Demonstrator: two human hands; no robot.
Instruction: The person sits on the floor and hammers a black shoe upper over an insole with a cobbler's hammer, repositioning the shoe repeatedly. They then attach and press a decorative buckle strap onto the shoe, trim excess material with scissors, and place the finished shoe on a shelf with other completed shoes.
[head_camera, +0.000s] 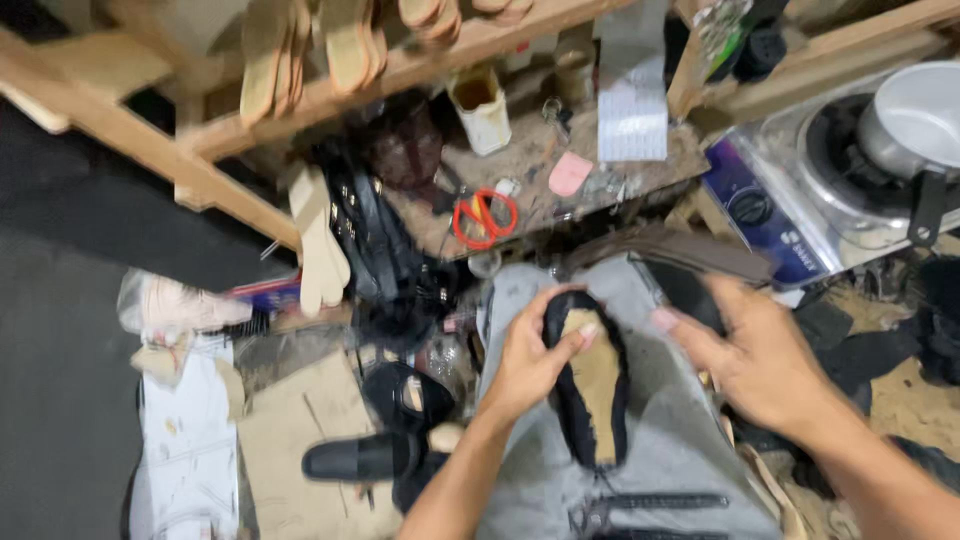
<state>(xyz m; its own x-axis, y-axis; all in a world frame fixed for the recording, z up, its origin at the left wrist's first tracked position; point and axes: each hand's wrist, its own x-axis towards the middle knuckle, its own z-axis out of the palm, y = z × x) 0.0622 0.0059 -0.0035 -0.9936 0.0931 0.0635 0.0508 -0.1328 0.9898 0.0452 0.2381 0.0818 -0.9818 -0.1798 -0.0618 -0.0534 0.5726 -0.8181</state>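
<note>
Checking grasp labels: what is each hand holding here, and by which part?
Left hand grips the black shoe upper with tan insole at its upper end, thumb on the insole. Right hand is open beside it, blurred, holding nothing visible.

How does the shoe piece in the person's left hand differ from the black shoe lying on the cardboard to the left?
The shoe piece is an unfinished sole, tan inside with a rough black edge; the black shoe looks finished, smooth and wholly black. The shoe piece is gripped by the left hand over the lap; the black shoe lies untouched on cardboard. The shoe piece points away from the person; the black shoe lies sideways. Both are dark footwear.
</note>
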